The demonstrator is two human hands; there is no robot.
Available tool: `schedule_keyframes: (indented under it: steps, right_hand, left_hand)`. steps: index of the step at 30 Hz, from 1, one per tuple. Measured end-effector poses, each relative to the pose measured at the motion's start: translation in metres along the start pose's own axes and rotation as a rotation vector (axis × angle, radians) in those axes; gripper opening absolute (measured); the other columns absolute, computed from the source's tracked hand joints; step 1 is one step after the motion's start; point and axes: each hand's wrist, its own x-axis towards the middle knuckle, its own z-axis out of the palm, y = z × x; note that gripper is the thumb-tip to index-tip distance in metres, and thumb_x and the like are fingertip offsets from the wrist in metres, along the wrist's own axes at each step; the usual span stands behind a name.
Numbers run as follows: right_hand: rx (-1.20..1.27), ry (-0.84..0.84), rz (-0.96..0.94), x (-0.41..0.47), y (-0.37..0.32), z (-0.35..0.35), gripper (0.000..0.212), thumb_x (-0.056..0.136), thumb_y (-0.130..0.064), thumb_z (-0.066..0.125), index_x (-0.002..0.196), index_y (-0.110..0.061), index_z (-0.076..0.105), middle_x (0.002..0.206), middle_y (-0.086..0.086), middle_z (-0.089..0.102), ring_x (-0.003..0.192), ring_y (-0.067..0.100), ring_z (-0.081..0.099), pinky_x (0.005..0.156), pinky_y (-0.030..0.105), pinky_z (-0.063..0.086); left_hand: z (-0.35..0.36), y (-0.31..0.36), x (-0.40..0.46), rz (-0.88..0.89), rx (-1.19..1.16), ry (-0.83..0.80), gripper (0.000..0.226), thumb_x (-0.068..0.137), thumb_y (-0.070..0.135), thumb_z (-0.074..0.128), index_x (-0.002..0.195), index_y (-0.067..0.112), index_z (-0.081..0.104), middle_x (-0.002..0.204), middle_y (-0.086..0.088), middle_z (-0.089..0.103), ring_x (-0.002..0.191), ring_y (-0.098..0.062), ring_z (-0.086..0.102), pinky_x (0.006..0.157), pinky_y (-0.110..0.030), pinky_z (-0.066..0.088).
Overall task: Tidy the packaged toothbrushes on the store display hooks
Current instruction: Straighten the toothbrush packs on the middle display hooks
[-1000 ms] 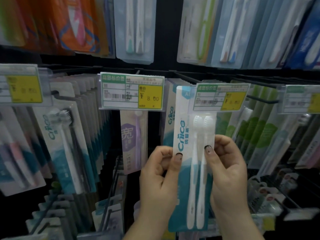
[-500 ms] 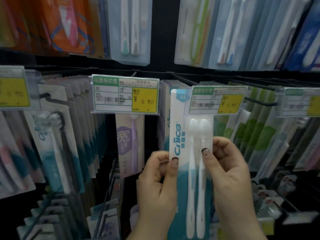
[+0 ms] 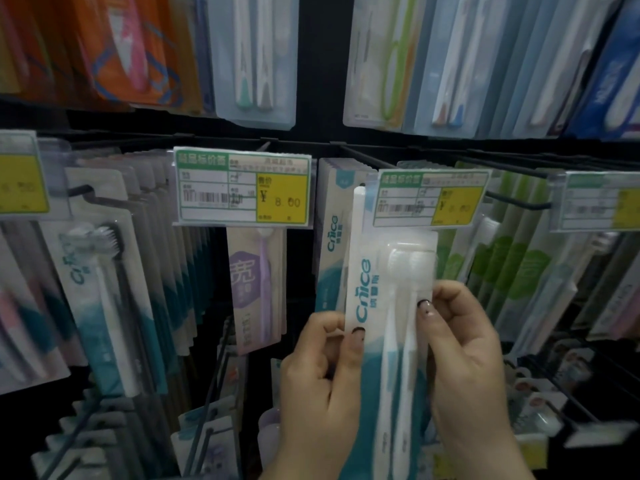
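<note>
The setting is a dark store display wall [image 3: 322,98] filling the frame, with black wire hooks [image 3: 516,202] carrying rows of carded toothbrushes. Orange packs [image 3: 114,46] hang at upper left, blue packs at upper right, green packs [image 3: 512,268] at centre right. A price tag [image 3: 242,188] reading 8.00 sits left of centre, above a purple pack [image 3: 256,285]. A second price tag [image 3: 429,197] overlaps the top of the held toothbrush pack [image 3: 388,306], right of centre. The pack stands upright, long axis vertical, brush heads at the top, printed face toward the camera. The left hand [image 3: 318,386] pinches its left edge with thumb on the front; the right hand [image 3: 464,362] grips its right edge likewise
</note>
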Motion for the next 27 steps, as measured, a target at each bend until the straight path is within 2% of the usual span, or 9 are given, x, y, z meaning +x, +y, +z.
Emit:
schedule_keyframes:
  steps: [4, 6, 10, 12, 15, 17, 20, 24, 27]
  right_hand:
    - [-0.056, -0.027, 0.095, 0.006, 0.008, 0.003, 0.018, 0.088, -0.029, 0.048, 0.080, -0.022, 0.062, 0.074, -0.001, 0.066, 0.068, 0.016, 0.061, 0.059, 0.029, 0.052]
    - [-0.074, 0.023, 0.156, 0.013, 0.017, 0.004, 0.021, 0.093, -0.029, 0.047, 0.081, -0.023, 0.063, 0.076, -0.001, 0.067, 0.070, 0.019, 0.062, 0.062, 0.033, 0.051]
    - [-0.138, 0.046, 0.200, 0.038, 0.045, 0.011, 0.008, 0.091, -0.017, 0.058, 0.099, -0.020, 0.061, 0.099, 0.002, 0.068, 0.094, 0.024, 0.065, 0.084, 0.044, 0.054]
    - [-0.232, 0.028, 0.235, 0.052, 0.064, 0.017, 0.033, 0.084, -0.025, 0.067, 0.114, -0.021, 0.055, 0.114, 0.001, 0.064, 0.106, 0.020, 0.061, 0.092, 0.047, 0.051]
    - [-0.335, -0.037, 0.264, 0.070, 0.086, 0.026, 0.063, 0.076, -0.047, 0.070, 0.130, -0.024, 0.048, 0.129, 0.002, 0.057, 0.118, 0.019, 0.056, 0.096, 0.049, 0.048]
    - [-0.345, -0.058, 0.255, 0.078, 0.095, 0.029, 0.055, 0.077, -0.038, 0.071, 0.126, -0.021, 0.051, 0.122, 0.000, 0.062, 0.111, 0.015, 0.060, 0.093, 0.044, 0.052]
    - [-0.387, -0.009, 0.216, 0.079, 0.093, 0.034, 0.033, 0.085, -0.021, 0.067, 0.113, -0.025, 0.049, 0.111, -0.005, 0.061, 0.097, 0.004, 0.059, 0.084, 0.027, 0.050]
    - [-0.480, 0.029, 0.130, 0.075, 0.093, 0.033, 0.026, 0.087, -0.019, 0.063, 0.110, -0.019, 0.053, 0.110, 0.005, 0.058, 0.101, 0.016, 0.057, 0.090, 0.035, 0.049]
    - [-0.502, 0.035, 0.094, 0.069, 0.088, 0.030, 0.027, 0.086, -0.016, 0.063, 0.111, -0.021, 0.053, 0.111, 0.002, 0.054, 0.097, 0.009, 0.053, 0.086, 0.025, 0.044]
  left_hand:
    - [-0.005, -0.012, 0.000, -0.080, 0.029, 0.032, 0.019, 0.085, 0.055, 0.046, 0.087, 0.039, 0.057, 0.067, 0.008, 0.066, 0.051, -0.005, 0.057, 0.044, -0.026, 0.043]
    - [-0.009, -0.017, 0.000, -0.077, 0.078, 0.045, 0.024, 0.086, 0.060, 0.042, 0.088, 0.040, 0.055, 0.067, 0.011, 0.065, 0.049, -0.003, 0.054, 0.043, -0.021, 0.038]
    - [-0.015, -0.027, -0.003, -0.025, 0.167, 0.081, 0.024, 0.088, 0.065, 0.035, 0.089, 0.047, 0.050, 0.075, 0.017, 0.063, 0.054, -0.006, 0.056, 0.044, -0.019, 0.039]
    - [-0.018, -0.032, -0.005, -0.017, 0.220, 0.117, 0.025, 0.090, 0.064, 0.031, 0.090, 0.046, 0.048, 0.076, 0.021, 0.061, 0.055, -0.001, 0.054, 0.044, -0.009, 0.035]
    - [-0.021, -0.038, -0.006, -0.056, 0.259, 0.168, 0.026, 0.089, 0.066, 0.029, 0.090, 0.047, 0.046, 0.078, 0.024, 0.059, 0.057, 0.002, 0.053, 0.045, -0.007, 0.033]
    - [-0.023, -0.042, -0.006, -0.078, 0.291, 0.199, 0.023, 0.088, 0.066, 0.029, 0.090, 0.052, 0.046, 0.079, 0.024, 0.059, 0.056, 0.002, 0.053, 0.045, -0.007, 0.033]
    - [-0.027, -0.048, -0.004, -0.092, 0.318, 0.229, 0.014, 0.089, 0.055, 0.034, 0.088, 0.050, 0.047, 0.075, 0.017, 0.059, 0.050, -0.001, 0.049, 0.043, -0.012, 0.031]
    - [-0.030, -0.050, 0.000, -0.099, 0.328, 0.268, 0.014, 0.089, 0.052, 0.035, 0.088, 0.046, 0.047, 0.078, 0.014, 0.059, 0.054, -0.005, 0.051, 0.044, -0.016, 0.034]
    - [-0.030, -0.050, 0.002, -0.104, 0.334, 0.286, 0.012, 0.092, 0.043, 0.039, 0.085, 0.039, 0.048, 0.078, 0.017, 0.058, 0.058, -0.003, 0.052, 0.046, -0.012, 0.035]
